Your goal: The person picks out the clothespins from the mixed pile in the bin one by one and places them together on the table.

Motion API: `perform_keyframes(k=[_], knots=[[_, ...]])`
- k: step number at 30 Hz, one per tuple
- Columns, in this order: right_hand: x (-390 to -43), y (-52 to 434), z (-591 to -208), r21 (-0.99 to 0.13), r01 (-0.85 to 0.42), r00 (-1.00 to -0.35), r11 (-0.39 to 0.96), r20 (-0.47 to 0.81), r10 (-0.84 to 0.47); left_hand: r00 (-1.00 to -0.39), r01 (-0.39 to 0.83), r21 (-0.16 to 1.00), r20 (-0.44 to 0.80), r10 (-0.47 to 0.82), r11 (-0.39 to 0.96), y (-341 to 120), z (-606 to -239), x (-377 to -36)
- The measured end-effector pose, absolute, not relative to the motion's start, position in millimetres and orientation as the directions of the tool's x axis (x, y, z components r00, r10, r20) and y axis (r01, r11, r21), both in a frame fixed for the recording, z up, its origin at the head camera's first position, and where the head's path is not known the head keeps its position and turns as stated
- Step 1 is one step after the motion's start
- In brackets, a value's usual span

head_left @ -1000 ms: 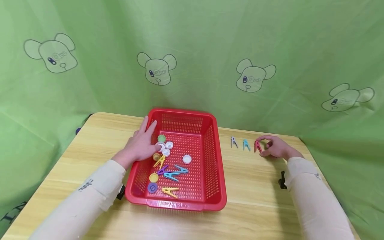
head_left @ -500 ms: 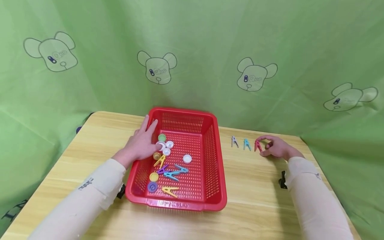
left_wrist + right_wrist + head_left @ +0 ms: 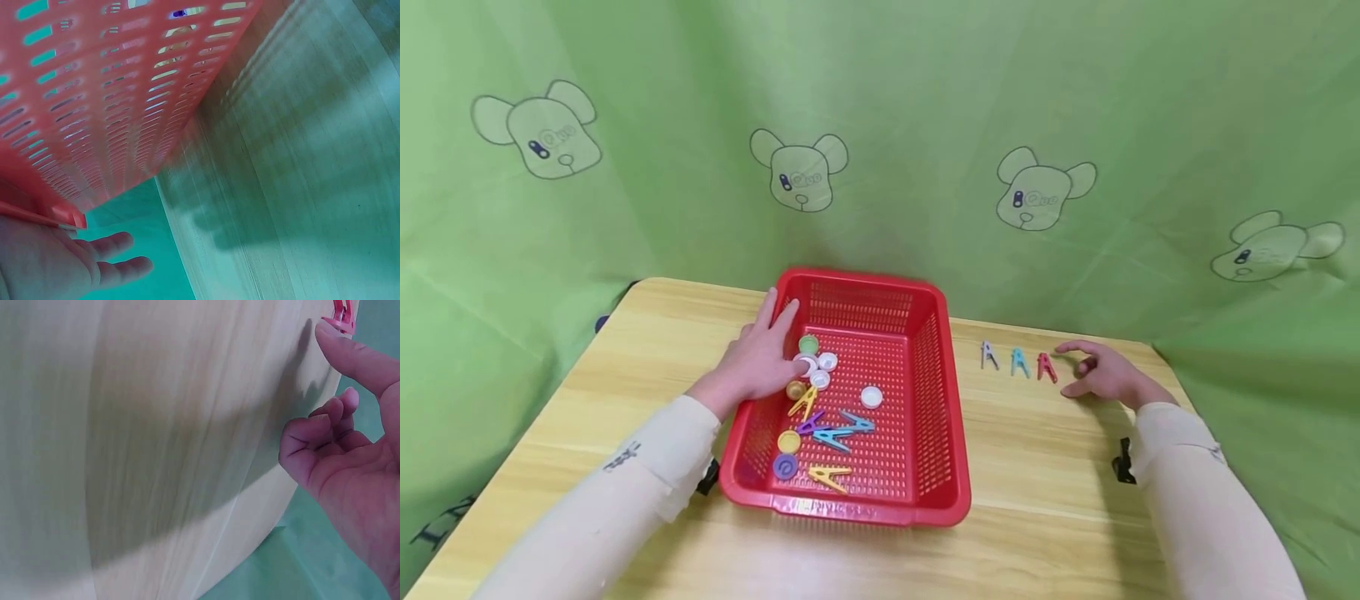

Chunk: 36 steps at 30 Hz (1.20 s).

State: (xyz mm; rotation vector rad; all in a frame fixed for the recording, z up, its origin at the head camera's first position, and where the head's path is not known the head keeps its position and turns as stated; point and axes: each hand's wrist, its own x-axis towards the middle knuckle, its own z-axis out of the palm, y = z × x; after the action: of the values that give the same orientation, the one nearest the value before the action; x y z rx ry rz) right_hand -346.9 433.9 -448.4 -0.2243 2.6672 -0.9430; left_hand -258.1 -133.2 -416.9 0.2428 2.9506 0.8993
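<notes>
A red mesh basket (image 3: 934, 392) sits mid-table with bottle caps (image 3: 870, 397) and several clothespins (image 3: 835, 433) inside. My left hand (image 3: 760, 362) rests on its left rim with fingers straight, holding nothing. In the left wrist view the basket wall (image 3: 112, 94) stands over that hand (image 3: 56, 259). To the right of the basket a grey clothespin (image 3: 989, 355), a teal clothespin (image 3: 1018, 362) and a red clothespin (image 3: 1045, 367) stand in a row. My right hand (image 3: 1101, 373) lies just right of the red one, fingers relaxed and holding nothing. In the right wrist view the red clothespin (image 3: 341, 314) is just beyond the fingertip of that hand (image 3: 350, 444).
The wooden table (image 3: 1052, 492) has rounded corners, and its far right edge is near my right hand. Green cloth with bear prints (image 3: 1045, 187) hangs behind and around the table. A black clamp (image 3: 1123, 471) sits by my right sleeve.
My right hand has let go of the red clothespin and drawn back to the right with the fingers spread. The left hand stays on the basket rim.
</notes>
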Motion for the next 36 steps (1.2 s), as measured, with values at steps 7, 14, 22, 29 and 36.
perform_keyframes(k=[7, 14, 22, 29, 36], knots=[[-339.6, 431.2, -428.5, -0.604, -0.107, -0.943, 0.79, -0.19, -0.273, -0.988, 0.133, 0.566, 0.007, 0.157, 0.813, -135.9, -415.8, -256.3], [-335.2, 418.5, -404.6, -0.579, -0.2, -0.934, 0.79, -0.131, -0.333, -0.987, 0.135, 0.568, 0.007, 0.159, 0.812, -137.3, -415.6, -255.5], [-329.2, 408.4, -389.7, -0.549, -0.253, -0.928, 0.796, -0.094, -0.359, -0.986, 0.139, 0.564, 0.004, 0.166, 0.814, -138.4, -416.5, -256.4], [-321.4, 393.3, -381.3, -0.502, -0.358, -0.907, 0.787, -0.012, -0.421, -0.986, 0.139, 0.569, 0.001, 0.169, 0.81, -136.6, -417.3, -257.4], [-315.3, 369.0, -367.2, -0.479, -0.424, -0.881, 0.769, 0.023, -0.472, -0.983, 0.152, 0.567, 0.004, 0.181, 0.809, -134.5, -417.8, -258.7]])
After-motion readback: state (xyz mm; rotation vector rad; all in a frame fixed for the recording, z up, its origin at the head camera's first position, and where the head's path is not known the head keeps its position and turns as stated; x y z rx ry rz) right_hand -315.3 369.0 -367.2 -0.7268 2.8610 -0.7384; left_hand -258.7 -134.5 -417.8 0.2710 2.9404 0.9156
